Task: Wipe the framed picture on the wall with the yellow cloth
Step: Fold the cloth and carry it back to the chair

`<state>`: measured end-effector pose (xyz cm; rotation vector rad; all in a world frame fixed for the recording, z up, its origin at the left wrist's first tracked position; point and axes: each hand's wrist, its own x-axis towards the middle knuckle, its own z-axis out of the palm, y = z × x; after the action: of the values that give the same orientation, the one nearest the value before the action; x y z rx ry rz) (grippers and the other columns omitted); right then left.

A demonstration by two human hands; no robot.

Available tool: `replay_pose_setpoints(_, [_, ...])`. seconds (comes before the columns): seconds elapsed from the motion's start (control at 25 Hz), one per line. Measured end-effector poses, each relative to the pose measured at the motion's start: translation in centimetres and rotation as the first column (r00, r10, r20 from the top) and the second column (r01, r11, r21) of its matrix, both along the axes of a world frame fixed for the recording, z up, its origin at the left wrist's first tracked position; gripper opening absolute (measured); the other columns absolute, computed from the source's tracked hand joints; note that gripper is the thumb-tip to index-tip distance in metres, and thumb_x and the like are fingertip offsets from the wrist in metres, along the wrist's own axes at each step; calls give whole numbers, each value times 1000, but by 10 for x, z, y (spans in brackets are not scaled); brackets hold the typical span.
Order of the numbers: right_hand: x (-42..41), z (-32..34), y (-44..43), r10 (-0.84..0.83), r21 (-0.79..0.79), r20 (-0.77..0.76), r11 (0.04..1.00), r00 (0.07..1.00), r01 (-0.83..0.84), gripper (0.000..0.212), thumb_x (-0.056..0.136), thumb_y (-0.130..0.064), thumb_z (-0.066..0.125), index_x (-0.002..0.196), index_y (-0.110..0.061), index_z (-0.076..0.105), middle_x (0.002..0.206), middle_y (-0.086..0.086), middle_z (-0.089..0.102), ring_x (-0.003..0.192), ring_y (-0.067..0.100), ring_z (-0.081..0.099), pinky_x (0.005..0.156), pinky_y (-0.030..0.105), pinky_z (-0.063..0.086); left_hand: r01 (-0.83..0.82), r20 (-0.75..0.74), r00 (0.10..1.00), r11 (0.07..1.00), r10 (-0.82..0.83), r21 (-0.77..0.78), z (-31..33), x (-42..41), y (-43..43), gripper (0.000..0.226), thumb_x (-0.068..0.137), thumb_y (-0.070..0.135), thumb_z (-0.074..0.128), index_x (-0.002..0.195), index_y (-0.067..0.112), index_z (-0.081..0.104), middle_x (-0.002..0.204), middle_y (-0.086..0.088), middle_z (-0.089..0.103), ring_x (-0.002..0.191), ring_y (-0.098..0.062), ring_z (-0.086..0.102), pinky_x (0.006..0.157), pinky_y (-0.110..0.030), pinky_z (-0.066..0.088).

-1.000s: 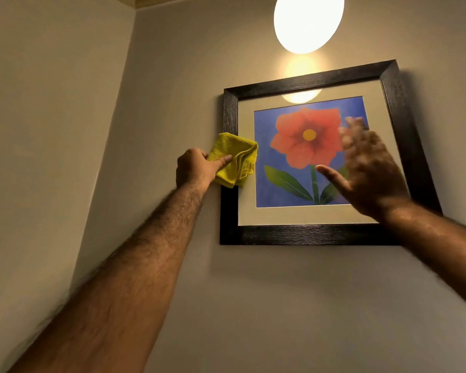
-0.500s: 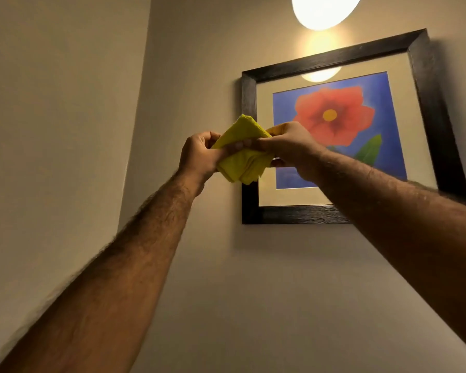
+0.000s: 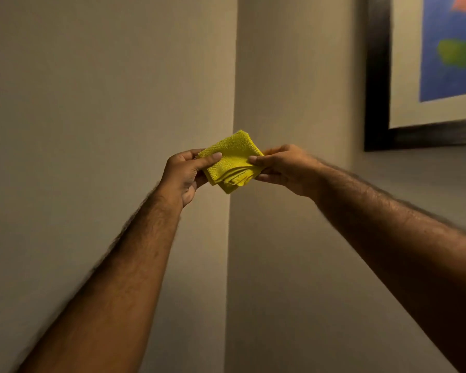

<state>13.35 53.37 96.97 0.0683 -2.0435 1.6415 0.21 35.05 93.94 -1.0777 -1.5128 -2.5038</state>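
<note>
A folded yellow cloth [image 3: 233, 160] is held in mid-air between both hands, in front of the wall corner. My left hand [image 3: 184, 176] pinches its left edge with the thumb on top. My right hand [image 3: 283, 168] pinches its right edge. The framed picture [image 3: 377, 76], with a dark frame, cream mat and blue flower print, hangs at the upper right, cut off by the image edge. Cloth and hands are well to the left of and below the frame, not touching it.
Two beige walls meet in a vertical corner [image 3: 233, 76] just behind the cloth. The left wall [image 3: 105, 103] is bare. Both forearms reach up from the bottom of the view.
The right hand joined the left on the cloth. Both hands and the cloth have come away from the picture, down and to the left. The view has swung left, so the picture sits at the right edge.
</note>
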Motion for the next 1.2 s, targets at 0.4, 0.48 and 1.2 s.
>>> replay_pose_setpoints(0.4, [-159, -243, -120, 331, -213, 340, 939, 880, -271, 39, 80, -11, 84, 113, 7, 73, 116, 19, 77, 85, 18, 79, 73, 26, 63, -292, 333, 868, 921, 368, -258, -234, -70, -168, 21, 81, 4, 81, 100, 8, 73, 89, -7, 78, 71, -18, 78, 59, -29, 63])
replay_pose_setpoints(0.48, [-178, -299, -143, 357, -219, 423, 932, 833, -288, 44, 76, -13, 88, 112, 7, 72, 113, 17, 79, 86, 18, 78, 75, 26, 64, -311, 403, 816, 902, 415, -300, -290, -73, -197, 20, 80, 3, 81, 98, 9, 73, 85, -5, 79, 71, -18, 78, 58, -29, 62])
replay_pose_setpoints(1.2, [-211, -884, -287, 372, -346, 900, 926, 227, -149, 36, 86, 1, 76, 121, 7, 67, 111, 20, 70, 83, 22, 70, 65, 20, 62, -64, 754, 189, 774, 629, -630, -852, -38, -322, 36, 91, 1, 70, 127, -2, 63, 101, -6, 73, 96, -22, 71, 68, -25, 65])
